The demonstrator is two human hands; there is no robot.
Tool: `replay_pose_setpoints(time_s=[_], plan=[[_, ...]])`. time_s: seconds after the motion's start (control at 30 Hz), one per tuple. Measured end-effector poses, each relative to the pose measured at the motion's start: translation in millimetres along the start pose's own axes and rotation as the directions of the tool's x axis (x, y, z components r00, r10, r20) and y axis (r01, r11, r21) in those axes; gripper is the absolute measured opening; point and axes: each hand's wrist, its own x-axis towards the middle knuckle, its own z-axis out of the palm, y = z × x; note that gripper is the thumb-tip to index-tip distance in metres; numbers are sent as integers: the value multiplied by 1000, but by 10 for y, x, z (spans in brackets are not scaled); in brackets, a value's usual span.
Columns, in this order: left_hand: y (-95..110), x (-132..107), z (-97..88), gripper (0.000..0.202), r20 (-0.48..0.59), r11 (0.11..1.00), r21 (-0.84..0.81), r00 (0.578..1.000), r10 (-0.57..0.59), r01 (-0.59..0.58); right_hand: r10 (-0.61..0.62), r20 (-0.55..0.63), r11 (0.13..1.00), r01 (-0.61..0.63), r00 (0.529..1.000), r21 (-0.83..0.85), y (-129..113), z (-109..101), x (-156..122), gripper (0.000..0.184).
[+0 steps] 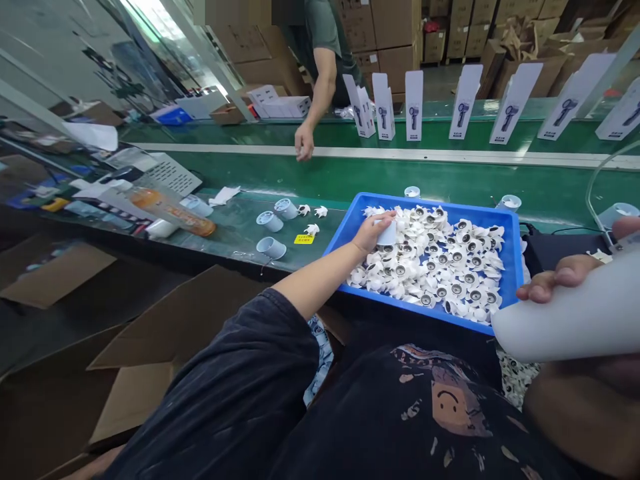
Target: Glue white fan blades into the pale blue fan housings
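1 pale-blue piece point(387, 233) sits in my left hand point(371, 233), fingers closed on its smooth side; beneath and to the right of that grip spread glossy white fan wheels point(400, 270), curved blades tangled, many showing dark ringed hubs; they fill a rigid blue tray point(515, 267) with a raised rim; left of the grip stand 3 ribbed, hollow cups point(271, 221), with 3 loose wheels point(313, 229) beside them; farther right, my right hand point(570, 272) lies partly behind a rounded white form point(575, 320); I cannot tell how tightly it closes.
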Motion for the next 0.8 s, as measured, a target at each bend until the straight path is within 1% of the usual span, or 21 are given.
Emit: replay_pose_setpoints(time_s=[0.07, 0.13, 0.23, 0.33, 0.4, 0.47, 0.53, 0.6, 0.63, 0.7, 0.77, 0.8], plan=[[12, -2, 174, 64, 19, 1000, -3, 1000, 8, -8, -19, -1, 1000, 19, 1000, -18, -6, -22, -30, 60], [33, -4, 308, 61, 31, 1000, 8, 999, 25, -25, -11, -10, 999, 10, 1000, -37, -31, -19, -45, 62], [84, -9, 404, 61, 45, 998, 34, 998, 42, -44, 2, -32, 1000, -3, 999, -28, -76, 31, -36, 63], [191, -44, 401, 66, 63, 997, 65, 997, 38, -42, -6, -45, 1000, 5, 999, -6, -104, 85, -9, 56], [316, -112, 366, 65, 72, 994, 96, 996, 48, -55, -23, -51, 999, 22, 998, -24, -115, 93, 13, 51], [475, -231, 317, 63, 98, 980, 157, 989, 111, -125, -45, -50, 997, 42, 998, -64, -127, 72, 37, 47], [624, -404, 264, 62, 159, 948, 213, 966, 205, -237, -54, -44, 993, 49, 998, -108, -144, 33, 64, 43], [709, -605, 226, 61, 206, 933, 198, 943, 261, -302, -56, -46, 986, 48, 997, -160, -160, -8, 95, 42], [717, -703, 218, 60, 209, 936, 166, 939, 275, -311, -60, -51, 981, 50, 997, -190, -164, -25, 112, 42], [670, -869, 226, 58, 168, 947, 85, 942, 292, -309, -80, -87, 967, 56, 993, -248, -155, -50, 148, 46], [571, -975, 250, 58, 93, 958, -2, 953, 287, -288, -141, -157, 948, 88, 977, -307, -116, -67, 184, 54], [520, -1004, 260, 59, 57, 959, -34, 957, 283, -281, -193, -192, 933, 120, 962, -341, -88, -73, 201, 57]])
